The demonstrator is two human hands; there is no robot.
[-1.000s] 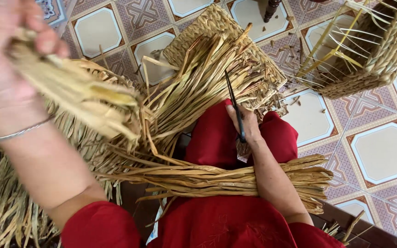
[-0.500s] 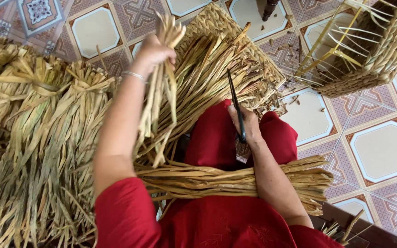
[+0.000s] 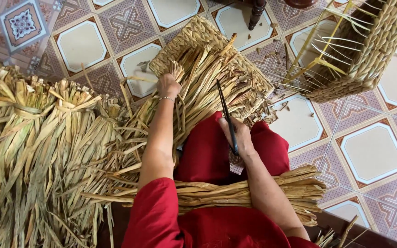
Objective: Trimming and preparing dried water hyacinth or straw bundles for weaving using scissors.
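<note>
Left hand (image 3: 168,85), upper centre of frame, is clenched on a tuft of dried straw strands (image 3: 198,87) fanned over the woven mat (image 3: 194,39) on the tiled floor (image 3: 373,151). Right hand (image 3: 238,136), at centre, grasps black scissors (image 3: 226,115), blades pointing up into the strands. Risk, as judged: the blades lie near the left wrist, so a slip could nick it; loose strands may scatter

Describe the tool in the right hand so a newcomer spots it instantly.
Start at the red-clothed lap. The right hand rests on it, holding dark scissors pointing up toward the woven mat. They are the only thin black item among pale straw.
</note>
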